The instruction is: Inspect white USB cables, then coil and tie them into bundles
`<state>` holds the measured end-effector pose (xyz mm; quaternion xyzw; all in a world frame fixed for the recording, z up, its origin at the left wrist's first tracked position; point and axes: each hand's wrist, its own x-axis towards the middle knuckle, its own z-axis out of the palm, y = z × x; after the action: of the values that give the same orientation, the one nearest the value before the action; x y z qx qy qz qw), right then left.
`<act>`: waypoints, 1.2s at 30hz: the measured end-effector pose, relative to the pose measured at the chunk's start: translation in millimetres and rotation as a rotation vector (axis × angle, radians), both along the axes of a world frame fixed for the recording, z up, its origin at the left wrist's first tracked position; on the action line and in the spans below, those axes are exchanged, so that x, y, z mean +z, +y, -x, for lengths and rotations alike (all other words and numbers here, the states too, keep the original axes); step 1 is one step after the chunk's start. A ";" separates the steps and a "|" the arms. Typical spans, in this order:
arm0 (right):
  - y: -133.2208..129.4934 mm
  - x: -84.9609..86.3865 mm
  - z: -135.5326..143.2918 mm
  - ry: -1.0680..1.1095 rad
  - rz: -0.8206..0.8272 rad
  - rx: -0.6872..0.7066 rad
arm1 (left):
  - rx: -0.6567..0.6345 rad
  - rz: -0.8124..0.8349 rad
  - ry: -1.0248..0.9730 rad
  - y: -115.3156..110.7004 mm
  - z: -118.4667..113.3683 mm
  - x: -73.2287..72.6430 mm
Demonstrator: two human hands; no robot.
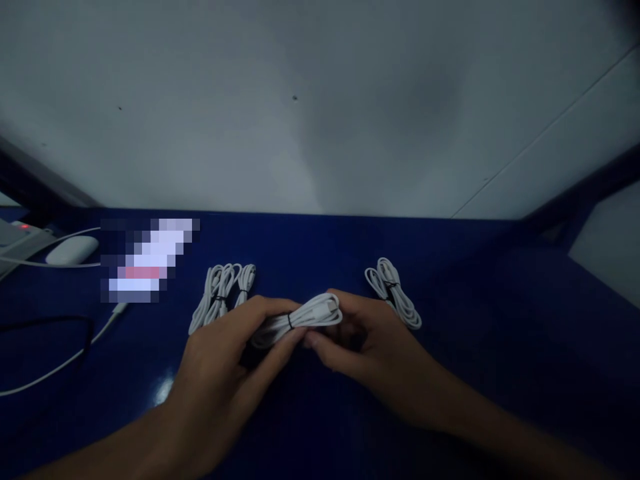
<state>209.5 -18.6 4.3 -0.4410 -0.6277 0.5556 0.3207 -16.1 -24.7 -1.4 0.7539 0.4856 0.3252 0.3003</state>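
Observation:
A coiled white charging cable (320, 311), bound at its middle with a black tie, is held up between my two hands. My left hand (227, 360) is closed on its left part, with thumb and fingers on either side. At its right end, where a connector shows, the thumb and fingers of my right hand (373, 337) pinch the coil; some fingertips are hidden. Beyond my left hand lie several tied white cable coils (220, 290), partly covered by it. Another tied white coil (395, 293) rests just behind my right hand.
All this is at a blue table (310, 427) backed by a pale wall panel (240, 133). To the left are a blurred lit screen (153, 260) with a white cord (95, 340), a white rounded object (73, 250) and a white box-like device with a red light (25, 230).

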 end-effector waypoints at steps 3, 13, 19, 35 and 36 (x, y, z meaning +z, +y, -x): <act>-0.7 1.0 -1.2 -0.034 -0.014 -0.027 | -0.019 -0.078 0.003 0.8 -0.7 0.3; 1.2 -0.4 -0.7 -0.088 -0.086 -0.038 | -0.055 -0.283 0.069 2.9 1.2 -4.7; -0.5 -4.5 -2.0 0.096 0.085 0.017 | -0.075 -0.282 0.037 4.8 4.8 -5.0; 3.0 -8.5 -1.6 0.289 0.113 0.081 | -0.078 -0.139 -0.056 5.5 6.1 -1.1; 3.3 -8.5 -1.8 0.283 0.113 0.080 | -0.072 -0.120 -0.060 5.5 5.9 -0.5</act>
<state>211.3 -15.3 -4.2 -0.3504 -0.5611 0.6588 0.3582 -21.9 -19.3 -1.9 0.7776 0.4283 0.3651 0.2803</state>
